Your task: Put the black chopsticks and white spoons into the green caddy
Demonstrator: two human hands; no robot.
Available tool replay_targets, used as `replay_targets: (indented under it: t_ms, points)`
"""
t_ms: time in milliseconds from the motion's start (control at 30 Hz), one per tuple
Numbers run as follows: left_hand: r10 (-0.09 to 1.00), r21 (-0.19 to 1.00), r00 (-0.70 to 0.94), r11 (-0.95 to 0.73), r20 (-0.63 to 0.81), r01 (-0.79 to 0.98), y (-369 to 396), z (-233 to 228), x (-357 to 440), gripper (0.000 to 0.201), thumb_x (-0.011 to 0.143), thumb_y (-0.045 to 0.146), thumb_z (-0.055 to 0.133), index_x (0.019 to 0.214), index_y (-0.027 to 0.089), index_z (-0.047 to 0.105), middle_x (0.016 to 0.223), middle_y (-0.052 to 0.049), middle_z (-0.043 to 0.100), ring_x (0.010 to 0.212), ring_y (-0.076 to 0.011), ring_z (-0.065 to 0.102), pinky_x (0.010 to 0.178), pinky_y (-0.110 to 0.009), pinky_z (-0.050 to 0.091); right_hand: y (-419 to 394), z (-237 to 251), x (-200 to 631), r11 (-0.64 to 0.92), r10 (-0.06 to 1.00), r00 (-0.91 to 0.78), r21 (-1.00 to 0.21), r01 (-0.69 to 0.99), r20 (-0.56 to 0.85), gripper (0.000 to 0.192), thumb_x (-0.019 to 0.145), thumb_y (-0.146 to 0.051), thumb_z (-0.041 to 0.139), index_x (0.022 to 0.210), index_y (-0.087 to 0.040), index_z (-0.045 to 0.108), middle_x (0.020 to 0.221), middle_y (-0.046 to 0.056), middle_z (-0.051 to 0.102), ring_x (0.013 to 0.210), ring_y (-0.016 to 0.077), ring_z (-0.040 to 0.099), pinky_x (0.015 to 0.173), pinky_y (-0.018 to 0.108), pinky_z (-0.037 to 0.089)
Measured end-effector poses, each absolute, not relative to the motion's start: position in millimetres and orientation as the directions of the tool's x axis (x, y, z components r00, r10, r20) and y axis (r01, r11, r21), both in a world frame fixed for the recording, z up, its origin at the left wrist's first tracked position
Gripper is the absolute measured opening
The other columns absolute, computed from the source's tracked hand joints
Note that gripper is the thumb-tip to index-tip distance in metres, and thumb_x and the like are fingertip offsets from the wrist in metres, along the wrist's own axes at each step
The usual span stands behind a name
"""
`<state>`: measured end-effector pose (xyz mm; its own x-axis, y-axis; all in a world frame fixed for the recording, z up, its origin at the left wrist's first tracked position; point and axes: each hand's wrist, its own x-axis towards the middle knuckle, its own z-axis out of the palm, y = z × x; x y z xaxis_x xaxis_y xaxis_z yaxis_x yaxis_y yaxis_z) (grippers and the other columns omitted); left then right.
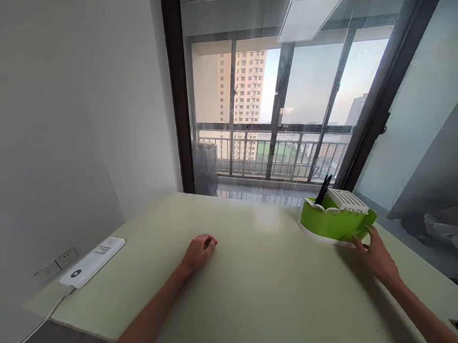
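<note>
A green caddy point(328, 224) with a white base stands at the right far edge of the table. It has a white slotted top section point(348, 201), and black sticks point(323, 190) stand upright in it. My right hand point(378, 258) is at the caddy's right end, with the thumb low at the front and a finger higher on the end, gripping it. Left of the table's middle rests my left hand point(199, 253), its fingers curled together. A small pale spot shows at those fingertips, too small to name.
A white power strip point(92, 262) lies along the table's left edge, its cable point(48, 316) running down off the side. The pale green table point(261, 291) reaches a large glass door point(271, 107) with a dark frame. A wall socket point(67, 257) is at left.
</note>
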<state>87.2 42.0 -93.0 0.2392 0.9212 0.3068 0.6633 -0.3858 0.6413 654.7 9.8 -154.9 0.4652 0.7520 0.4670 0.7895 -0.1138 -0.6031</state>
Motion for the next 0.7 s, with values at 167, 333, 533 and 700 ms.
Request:
replay_targets:
  t_ms: [167,333,533,700]
  points:
    - [0.913,0.629,0.249,-0.405,0.324,0.663,42,-95,88,0.036,0.097,0.044,0.045,0.085,0.019,0.069,0.088,-0.006,0.073,0.076,-0.0178,0.060,0.071,-0.029,0.042,-11,-170,605,-0.256,0.764,0.589,-0.714,0.652,0.264,0.079,0.088,-0.061,0.038,0.153,-0.016,0.036,0.125,0.017,0.068,0.105,0.0371,0.068,0.083,0.046,0.050]
    - [0.907,0.614,0.264,-0.418,0.329,0.669,43,-96,87,0.035,0.097,0.043,0.046,0.087,0.019,0.069,0.088,-0.006,0.072,0.076,-0.0173,0.060,0.072,-0.029,0.043,-21,-173,588,-0.201,0.881,0.442,-0.713,0.672,0.169,0.060,0.084,-0.065,0.041,0.113,-0.023,0.072,0.108,0.010,0.076,0.098,0.0330,0.069,0.081,0.038,0.049]
    - [0.900,0.582,0.295,-0.433,0.320,0.689,38,-89,89,0.033,0.096,0.042,0.047,0.087,0.019,0.069,0.086,-0.006,0.071,0.073,-0.0174,0.059,0.071,-0.029,0.043,-30,-163,581,-0.114,0.905,0.370,-0.720,0.684,0.208,0.057,0.084,-0.068,0.040,0.094,-0.023,0.074,0.095,0.007,0.078,0.080,0.0275,0.069,0.072,0.034,0.048]
    - [0.898,0.571,0.309,-0.437,0.313,0.695,34,-83,90,0.035,0.096,0.042,0.044,0.087,0.019,0.069,0.085,-0.006,0.071,0.072,-0.0175,0.058,0.071,-0.029,0.043,-30,-157,575,-0.101,0.908,0.359,-0.721,0.686,0.215,0.056,0.083,-0.068,0.040,0.089,-0.024,0.072,0.091,0.007,0.077,0.076,0.0260,0.068,0.069,0.032,0.047]
